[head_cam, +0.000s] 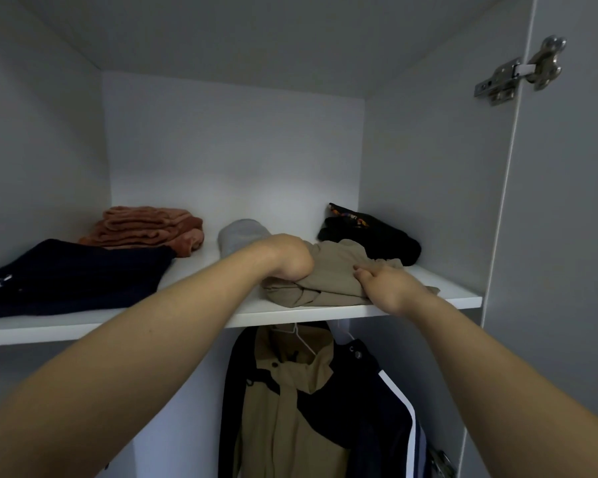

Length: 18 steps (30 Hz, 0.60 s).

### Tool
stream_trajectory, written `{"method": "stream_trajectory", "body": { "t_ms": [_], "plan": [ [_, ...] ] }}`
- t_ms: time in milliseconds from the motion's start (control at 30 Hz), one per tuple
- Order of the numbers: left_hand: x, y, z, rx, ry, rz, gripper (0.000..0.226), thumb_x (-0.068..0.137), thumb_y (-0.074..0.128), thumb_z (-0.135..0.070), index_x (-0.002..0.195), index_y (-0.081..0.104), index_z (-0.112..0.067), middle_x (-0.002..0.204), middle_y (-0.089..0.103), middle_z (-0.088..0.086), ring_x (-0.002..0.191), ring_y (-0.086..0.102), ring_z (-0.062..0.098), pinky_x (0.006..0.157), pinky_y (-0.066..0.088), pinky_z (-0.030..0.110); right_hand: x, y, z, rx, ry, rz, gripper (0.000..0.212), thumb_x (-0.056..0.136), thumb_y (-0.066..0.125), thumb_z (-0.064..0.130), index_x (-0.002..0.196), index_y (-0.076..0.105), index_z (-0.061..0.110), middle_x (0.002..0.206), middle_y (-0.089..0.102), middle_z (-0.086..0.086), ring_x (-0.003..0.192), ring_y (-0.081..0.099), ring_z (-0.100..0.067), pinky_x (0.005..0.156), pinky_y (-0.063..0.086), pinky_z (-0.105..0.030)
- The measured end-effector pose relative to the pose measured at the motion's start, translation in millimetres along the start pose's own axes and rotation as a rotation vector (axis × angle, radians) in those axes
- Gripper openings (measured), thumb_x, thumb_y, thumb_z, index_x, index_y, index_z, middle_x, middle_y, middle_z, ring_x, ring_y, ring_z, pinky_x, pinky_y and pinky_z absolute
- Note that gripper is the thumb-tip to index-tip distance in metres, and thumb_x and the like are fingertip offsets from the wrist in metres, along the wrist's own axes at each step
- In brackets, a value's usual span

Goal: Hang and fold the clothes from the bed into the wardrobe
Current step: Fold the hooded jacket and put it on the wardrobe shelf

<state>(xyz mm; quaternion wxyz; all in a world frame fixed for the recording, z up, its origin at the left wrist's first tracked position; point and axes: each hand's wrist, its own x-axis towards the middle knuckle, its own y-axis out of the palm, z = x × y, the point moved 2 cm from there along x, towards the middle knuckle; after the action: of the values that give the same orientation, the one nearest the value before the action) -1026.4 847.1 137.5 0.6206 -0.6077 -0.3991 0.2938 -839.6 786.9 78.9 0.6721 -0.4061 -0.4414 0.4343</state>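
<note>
On the shelf [446,292], a khaki garment [332,269] is being kept folded: pinched by the right hand [384,287], steadied by the left hand [290,257], fingers hidden.

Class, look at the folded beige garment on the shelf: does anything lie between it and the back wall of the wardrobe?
Yes. A black bundle lies directly behind the beige garment on its right, and a grey roll sits behind its left part. The left hand and right hand rest on it.
</note>
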Motion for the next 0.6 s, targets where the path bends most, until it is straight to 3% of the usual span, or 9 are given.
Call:
{"method": "stream_trajectory", "body": {
  "t_ms": [200, 333, 400, 500, 600],
  "plan": [
    [0, 14, -4, 0.032, 0.069, -0.028, 0.066, 0.094, 0.038, -0.041, 0.156, 0.031, -0.019, 0.158, 0.037, 0.012, 0.14, 0.039, 0.035, 0.115, 0.034, 0.047, -3, -7, 3, 0.009, -0.003, -0.003, 0.046, 0.109, 0.024, 0.038, 0.144, 0.051, 0.024, 0.154, 0.045, -0.009, 0.141, 0.037, -0.029, 0.116, 0.027, -0.042],
    [7, 5, -2, -0.005, 0.124, 0.005, 0.045, 0.096, 0.043, -0.038, 0.139, 0.05, -0.025, 0.144, 0.053, 0.009, 0.129, 0.048, 0.033, 0.111, 0.038, 0.046, 0, -22, 11, -0.08, -0.005, 0.053, 0.044, 0.108, 0.031, 0.041, 0.139, 0.057, 0.024, 0.143, 0.056, -0.008, 0.13, 0.049, -0.029, 0.113, 0.034, -0.04],
    [10, 1, -4, 0.009, 0.147, 0.026, 0.048, 0.102, 0.041, -0.041, 0.145, 0.047, -0.023, 0.149, 0.05, 0.006, 0.133, 0.047, 0.03, 0.113, 0.034, 0.041, 7, -33, 12, -0.083, 0.005, 0.036, 0.042, 0.106, 0.038, 0.044, 0.136, 0.061, 0.026, 0.14, 0.059, -0.005, 0.128, 0.052, -0.027, 0.107, 0.04, -0.036],
    [18, 2, -9, 0.103, 0.132, 0.053, 0.071, 0.099, 0.03, -0.067, 0.153, 0.041, -0.023, 0.155, 0.044, 0.006, 0.14, 0.043, 0.029, 0.115, 0.033, 0.044, 26, -54, 6, -0.107, 0.033, -0.08, 0.037, 0.104, 0.042, 0.047, 0.113, 0.068, 0.022, 0.123, 0.066, -0.006, 0.116, 0.059, -0.029, 0.09, 0.045, -0.034],
    [29, 12, -14, 0.192, 0.099, 0.095, 0.111, 0.067, 0.017, -0.095, 0.156, 0.034, -0.031, 0.157, 0.04, 0.006, 0.14, 0.04, 0.033, 0.111, 0.035, 0.052, 61, -72, -5, -0.141, 0.066, -0.142, 0.029, 0.1, 0.048, 0.045, 0.105, 0.065, 0.021, 0.112, 0.066, -0.007, 0.103, 0.061, -0.031, 0.081, 0.048, -0.035]
  ]
}}
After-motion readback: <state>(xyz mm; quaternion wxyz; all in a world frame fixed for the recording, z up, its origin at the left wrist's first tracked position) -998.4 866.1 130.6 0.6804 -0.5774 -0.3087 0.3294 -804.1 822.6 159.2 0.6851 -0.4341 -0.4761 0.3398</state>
